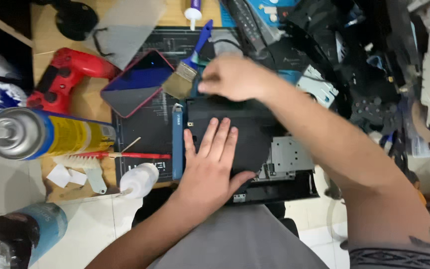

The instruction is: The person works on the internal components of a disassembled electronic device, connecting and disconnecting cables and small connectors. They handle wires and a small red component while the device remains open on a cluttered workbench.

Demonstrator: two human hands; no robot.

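Left hand (pixel 214 155) spread flat on a black console cover (pixel 235 134) at the mat's (pixel 148 119) near edge, right hand (pixel 232 77) curled over its far edge — fingertips blurred, grip unclear, paintbrush (pixel 187 69) just beside, metal chassis (pixel 287 159) partly hidden beneath, spray can (pixel 46 133) lying left.

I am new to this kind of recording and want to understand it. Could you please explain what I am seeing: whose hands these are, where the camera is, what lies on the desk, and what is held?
There is one picture, from a camera on the person's head, looking down. Both hands are that person's own. The left hand lies flat on a black device casing, partly opened, with metal parts showing. The right hand touches the casing's far edge; its fingers are curled, and what they grip is hidden. Beside it lies a paintbrush with a blue handle. Around on the desk: a phone, a red game controller, a spray can and a small white bottle.
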